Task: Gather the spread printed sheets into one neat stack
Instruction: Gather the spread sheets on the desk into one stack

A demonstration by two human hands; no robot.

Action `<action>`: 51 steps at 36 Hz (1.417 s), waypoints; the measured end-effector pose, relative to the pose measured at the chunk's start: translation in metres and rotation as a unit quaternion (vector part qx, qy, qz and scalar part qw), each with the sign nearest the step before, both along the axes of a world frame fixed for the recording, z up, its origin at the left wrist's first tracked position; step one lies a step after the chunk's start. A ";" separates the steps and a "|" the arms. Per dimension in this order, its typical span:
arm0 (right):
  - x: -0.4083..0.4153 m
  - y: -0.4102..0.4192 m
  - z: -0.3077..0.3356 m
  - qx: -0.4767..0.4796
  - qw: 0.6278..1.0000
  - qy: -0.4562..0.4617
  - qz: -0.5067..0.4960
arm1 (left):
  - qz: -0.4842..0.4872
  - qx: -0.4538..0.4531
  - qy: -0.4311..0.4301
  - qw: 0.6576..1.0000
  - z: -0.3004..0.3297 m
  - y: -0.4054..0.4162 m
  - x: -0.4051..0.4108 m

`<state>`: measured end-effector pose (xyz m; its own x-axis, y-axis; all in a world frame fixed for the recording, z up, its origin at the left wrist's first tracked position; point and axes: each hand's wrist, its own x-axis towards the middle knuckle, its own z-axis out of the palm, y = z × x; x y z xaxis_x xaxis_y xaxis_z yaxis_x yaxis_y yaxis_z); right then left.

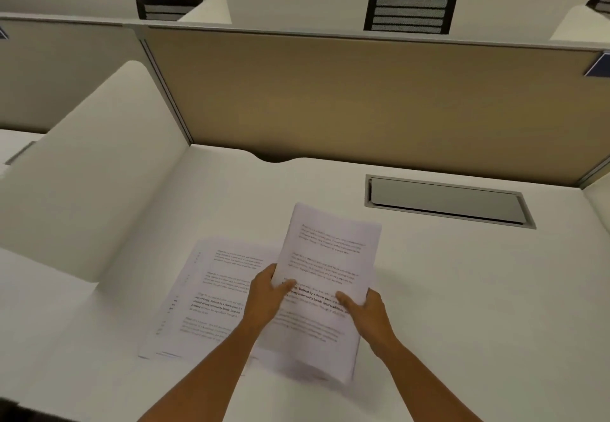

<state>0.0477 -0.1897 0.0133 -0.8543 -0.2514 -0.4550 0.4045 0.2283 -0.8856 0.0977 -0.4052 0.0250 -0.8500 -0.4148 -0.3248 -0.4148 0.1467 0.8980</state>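
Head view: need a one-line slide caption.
Both hands, left hand and right hand, grip a bundle of printed sheets above more sheets lying spread on the white desk.

An open-plan office, probably: a white bench [429, 289] walled by tan partitions [363, 98] (cable hatch [445, 202] inset), mesh chairs [411, 9] beyond.

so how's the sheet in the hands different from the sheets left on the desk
The held sheet is gripped at its near end by the left hand and right hand; the desk sheets lie flat, untouched. The held sheet angles right and overlaps them; the desk sheets lean the other way. Both are white pages of printed text.
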 end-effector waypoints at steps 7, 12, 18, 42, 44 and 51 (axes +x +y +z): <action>0.000 -0.022 -0.020 -0.035 0.989 -0.142 -0.026 | 0.022 -0.018 -0.093 0.995 -0.029 -0.013 0.014; 0.000 -0.034 -0.032 0.047 0.991 -0.121 0.022 | 0.026 -0.050 -0.139 0.989 -0.047 -0.012 0.024; -0.002 -0.049 -0.041 0.139 0.986 -0.082 0.049 | 0.000 -0.125 -0.187 0.974 -0.063 -0.008 0.025; -0.023 -0.067 -0.058 0.251 0.956 -0.151 0.016 | -0.032 -0.279 -0.329 0.902 -0.080 -0.024 0.013; -0.024 -0.064 -0.061 0.200 0.967 -0.157 -0.021 | -0.034 -0.279 -0.328 0.902 -0.079 -0.026 0.013; -0.022 -0.059 -0.057 0.089 0.972 -0.214 -0.021 | -0.017 -0.244 -0.318 0.916 -0.071 -0.026 0.011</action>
<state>0.0252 -0.2488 -0.0433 -0.5842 -0.1055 -0.8047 0.7403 0.3371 -0.5816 0.1084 -0.4312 -0.0463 -0.5676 -0.6196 -0.5422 -0.8195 0.4884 0.2998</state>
